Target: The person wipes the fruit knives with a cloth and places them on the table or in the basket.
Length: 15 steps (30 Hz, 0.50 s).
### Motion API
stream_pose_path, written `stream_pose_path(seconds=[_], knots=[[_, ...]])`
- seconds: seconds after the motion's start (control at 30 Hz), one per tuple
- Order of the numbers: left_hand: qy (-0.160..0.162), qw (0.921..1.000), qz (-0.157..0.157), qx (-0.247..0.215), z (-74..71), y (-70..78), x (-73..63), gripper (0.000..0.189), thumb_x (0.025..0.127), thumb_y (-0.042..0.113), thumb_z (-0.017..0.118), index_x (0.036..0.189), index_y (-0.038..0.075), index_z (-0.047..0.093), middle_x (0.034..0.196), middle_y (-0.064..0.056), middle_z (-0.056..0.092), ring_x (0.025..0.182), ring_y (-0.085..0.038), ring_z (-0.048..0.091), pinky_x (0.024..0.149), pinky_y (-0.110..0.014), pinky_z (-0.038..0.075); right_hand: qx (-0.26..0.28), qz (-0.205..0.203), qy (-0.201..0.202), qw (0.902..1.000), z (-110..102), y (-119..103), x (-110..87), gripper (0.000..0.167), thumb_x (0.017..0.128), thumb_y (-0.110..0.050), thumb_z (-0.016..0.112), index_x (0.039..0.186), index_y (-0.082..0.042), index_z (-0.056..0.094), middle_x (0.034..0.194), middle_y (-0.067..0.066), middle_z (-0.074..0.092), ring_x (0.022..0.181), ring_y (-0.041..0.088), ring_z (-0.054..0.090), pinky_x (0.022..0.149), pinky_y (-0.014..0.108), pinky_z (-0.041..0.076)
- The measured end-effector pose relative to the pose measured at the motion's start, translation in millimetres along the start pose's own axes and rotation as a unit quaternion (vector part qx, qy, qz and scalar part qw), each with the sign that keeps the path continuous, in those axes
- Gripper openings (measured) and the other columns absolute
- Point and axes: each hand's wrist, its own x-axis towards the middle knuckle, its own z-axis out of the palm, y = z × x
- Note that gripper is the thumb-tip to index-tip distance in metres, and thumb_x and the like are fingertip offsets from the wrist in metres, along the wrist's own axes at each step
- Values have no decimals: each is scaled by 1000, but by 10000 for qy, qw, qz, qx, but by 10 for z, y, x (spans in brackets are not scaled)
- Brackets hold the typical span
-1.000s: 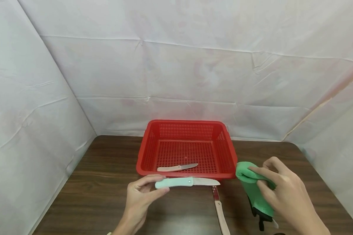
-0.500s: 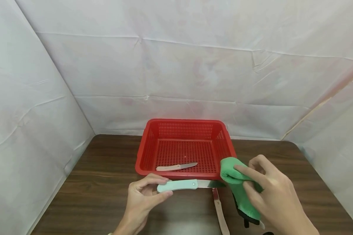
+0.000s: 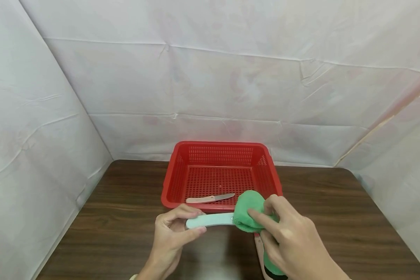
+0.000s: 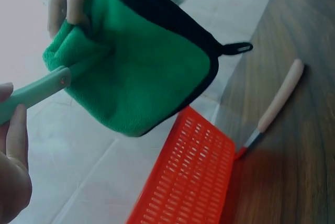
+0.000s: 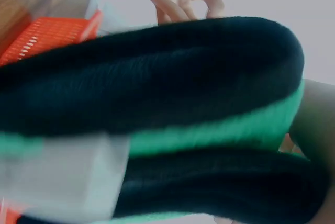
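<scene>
Pinching 1 mint-handled knife (image 3: 217,219) by its butt end at lower centre of the frame, the left hand (image 3: 171,233) presumably sits clear of the blade, which is hidden in the green cloth (image 3: 247,206) that the right hand (image 3: 294,235) pinches.

Mint-handled knife (image 3: 209,220) held aloft, roughly level, blade running into a fold of the green cloth (image 3: 248,206). Cloth plush, black-edged; gathered around the blade, its lower part hanging below.
</scene>
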Motion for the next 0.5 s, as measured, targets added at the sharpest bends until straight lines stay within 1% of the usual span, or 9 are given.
stream_pose_path(seconds=[0.07, 0.13, 0.27, 0.37, 0.5], knots=[[24, 9999, 130, -73, 3, 4, 5, 35, 69, -19, 71, 95, 5, 72, 93, -11, 67, 92, -23, 61, 76, -27, 52, -135, -170, 31, 9998, 34, -16, -3, 44, 92, -19, 30, 95, -9, 74, 87, 4, 48, 70, 11, 42, 43, 12, 36], [88, 9998, 159, -99, 3, 9, 7, 36, 68, -19, 71, 94, 6, 72, 92, -10, 67, 91, -22, 61, 76, -26, 51, -252, -243, -68, 9994, 57, -27, -14, 44, 91, -19, 30, 98, -10, 72, 89, 6, 50, 71, 13, 42, 44, 15, 38], [210, 9996, 140, -91, -4, 19, 10, 37, 68, -19, 71, 93, 7, 73, 92, -9, 66, 91, -19, 58, 75, -25, 50, -303, -229, -352, 9987, 73, -44, -46, 45, 94, -20, 29, 104, -11, 71, 93, 7, 52, 73, 15, 46, 48, 19, 44], [213, 9995, 189, -117, -6, 24, 15, 37, 67, -20, 71, 93, 7, 73, 91, -9, 66, 90, -18, 57, 75, -25, 50, -290, -224, -492, 9981, 67, -50, -71, 45, 96, -19, 28, 107, -12, 71, 92, 7, 53, 76, 16, 47, 49, 19, 46], [203, 9992, 294, -191, -10, 23, 11, 37, 67, -20, 70, 92, 7, 73, 89, -7, 66, 90, -19, 58, 75, -25, 50, -338, -279, -625, 9971, 36, -38, -101, 45, 98, -21, 28, 107, -12, 71, 91, 7, 52, 78, 16, 46, 49, 21, 49]])
